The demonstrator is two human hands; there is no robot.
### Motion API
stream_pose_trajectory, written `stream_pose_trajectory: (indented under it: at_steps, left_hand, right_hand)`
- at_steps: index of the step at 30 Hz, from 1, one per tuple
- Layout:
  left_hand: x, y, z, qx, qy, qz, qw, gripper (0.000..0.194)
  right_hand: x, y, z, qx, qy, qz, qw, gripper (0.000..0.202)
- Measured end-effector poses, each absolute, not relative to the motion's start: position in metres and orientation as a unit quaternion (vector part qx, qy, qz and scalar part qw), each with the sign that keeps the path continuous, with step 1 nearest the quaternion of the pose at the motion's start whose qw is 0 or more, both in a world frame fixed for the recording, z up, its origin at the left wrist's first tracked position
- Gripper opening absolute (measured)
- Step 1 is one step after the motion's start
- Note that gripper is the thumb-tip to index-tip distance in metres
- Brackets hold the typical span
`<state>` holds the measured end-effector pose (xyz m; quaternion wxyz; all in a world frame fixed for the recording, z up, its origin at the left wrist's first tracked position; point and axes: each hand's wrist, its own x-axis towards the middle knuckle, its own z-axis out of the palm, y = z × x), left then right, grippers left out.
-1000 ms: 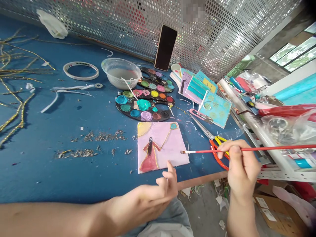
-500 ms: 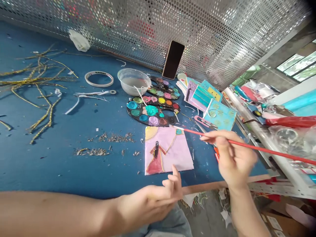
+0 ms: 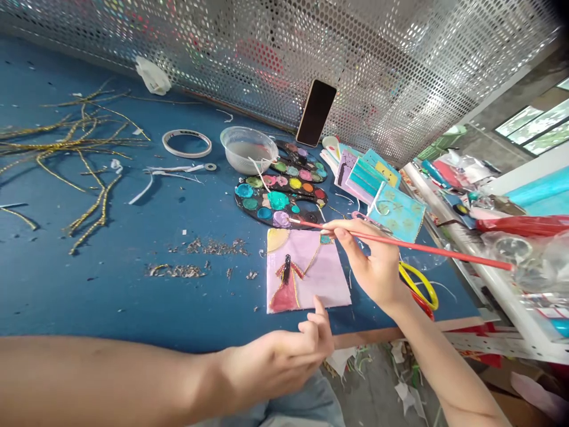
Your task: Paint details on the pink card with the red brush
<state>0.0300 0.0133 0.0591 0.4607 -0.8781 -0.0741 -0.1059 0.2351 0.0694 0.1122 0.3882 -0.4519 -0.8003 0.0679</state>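
Observation:
My right hand [image 3: 376, 261] pinches a long red paintbrush [image 3: 422, 242], its tip at the lavender paint [image 3: 281, 219] on the near edge of the black paint palette [image 3: 291, 193]. Just below the palette lies a square painted panel [image 3: 329, 279], lilac with a yellow corner, a red-robed figure with black hair, and a gold line running to a teal square. The brush and my fingers pass over its upper right. My left hand [image 3: 288, 350] rests at the panel's lower edge, index finger stretched out against it, other fingers loosely curled, holding nothing.
Behind the palette stand a clear plastic bowl [image 3: 249, 151] and a propped phone [image 3: 316, 112]. Several small painted cards [image 3: 398, 210] are piled to the right, with yellow-handled scissors [image 3: 420, 284] nearer. A tape roll [image 3: 186, 144], gold cords [image 3: 66, 145] and scraps [image 3: 217, 246] lie left.
My right hand has moved left and the brush tip has come down from near the panel's top edge onto the lavender paint. Yellow scissor handles now show. My left hand stays at the panel.

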Motion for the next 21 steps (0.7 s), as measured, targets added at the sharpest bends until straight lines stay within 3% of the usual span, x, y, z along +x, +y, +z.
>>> stream_pose_trajectory:
  at_steps: [15,21]
  left_hand:
    - [0.029,0.013,0.057,-0.876,-0.078,-0.117,0.461,0.047]
    - [0.028,0.013,0.058,-0.873,-0.077,-0.126,0.465,0.049]
  right_hand:
    - [0.234,0.072,0.110,-0.472,-0.778,0.095,0.403,0.019]
    - [0.241,0.061,0.116,-0.468,-0.736,0.049,0.488,0.020]
